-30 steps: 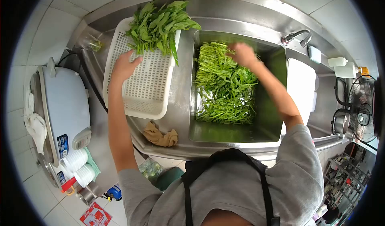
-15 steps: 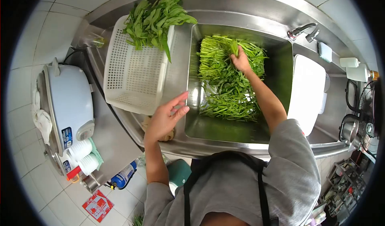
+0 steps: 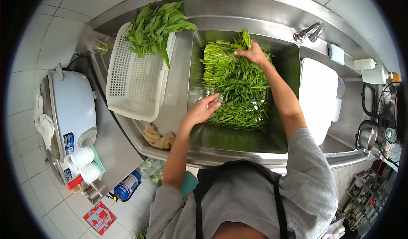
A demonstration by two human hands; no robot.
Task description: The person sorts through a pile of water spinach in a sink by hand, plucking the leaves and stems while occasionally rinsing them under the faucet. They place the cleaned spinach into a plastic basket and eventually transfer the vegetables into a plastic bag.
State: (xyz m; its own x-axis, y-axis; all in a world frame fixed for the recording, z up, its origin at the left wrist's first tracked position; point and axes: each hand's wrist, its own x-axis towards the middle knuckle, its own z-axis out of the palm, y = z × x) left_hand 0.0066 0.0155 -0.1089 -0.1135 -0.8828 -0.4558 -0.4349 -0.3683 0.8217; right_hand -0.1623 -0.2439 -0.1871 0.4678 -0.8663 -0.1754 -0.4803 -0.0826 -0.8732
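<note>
A deep steel sink basin (image 3: 278, 139) holds a mass of long-stemmed leafy greens (image 3: 238, 82), loosely layered in what looks like water. At the back of the pile my right hand (image 3: 253, 53) grips a small bunch of greens (image 3: 245, 38), whose stem ends stick up past the thumb. My left hand (image 3: 202, 111) hovers over the basin's left side, beside the pile, fingers apart and holding nothing. More leafy greens (image 3: 159, 29) lie heaped across the back end of a white perforated basket (image 3: 136, 86) on the left.
A tap (image 3: 310, 32) rises at the back right. A white board or lid (image 3: 318, 99) stands along the basin's right side. A tan cloth (image 3: 159, 137) lies by the basket's front. A large rice cooker (image 3: 74, 107) occupies the left counter.
My left hand has moved right, from outside the basin to over its left side. The right hand has shifted toward the back with the bunch of greens. The view has shifted slightly.
</note>
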